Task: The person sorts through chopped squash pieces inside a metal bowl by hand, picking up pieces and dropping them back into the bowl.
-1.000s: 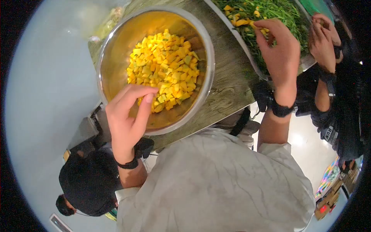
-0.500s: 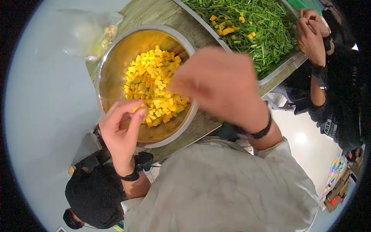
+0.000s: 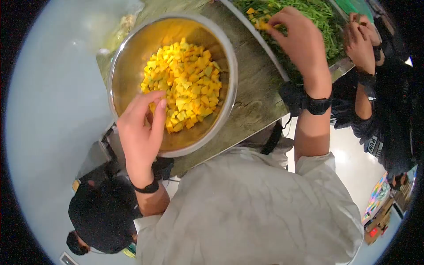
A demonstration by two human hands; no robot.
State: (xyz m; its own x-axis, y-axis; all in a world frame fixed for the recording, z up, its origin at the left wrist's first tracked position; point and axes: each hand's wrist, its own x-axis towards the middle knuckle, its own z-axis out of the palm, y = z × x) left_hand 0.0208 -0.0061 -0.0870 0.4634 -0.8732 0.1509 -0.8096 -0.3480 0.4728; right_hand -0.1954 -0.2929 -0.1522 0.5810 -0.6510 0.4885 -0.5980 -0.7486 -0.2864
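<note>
Many small yellow cubes, some with green skin, lie in a steel bowl. Over the bowl's left part is my left hand, its thumb and index finger pinched; what is between the tips is too small to make out. At the upper right, my right hand reaches over a metal tray of cut green stems. Its thumb and index fingertips close around a yellow piece at the tray's left side, beside other yellow pieces.
A co-worker's hands are at the tray's right edge, near green plastic. Another person in a black cap is at the lower left. A clear plastic bag lies left of the bowl, on the wooden-patterned table.
My right hand has moved from the bowl's right side up to the tray. My left hand stays over the bowl. The view has shifted slightly, so the bowl appears higher.
</note>
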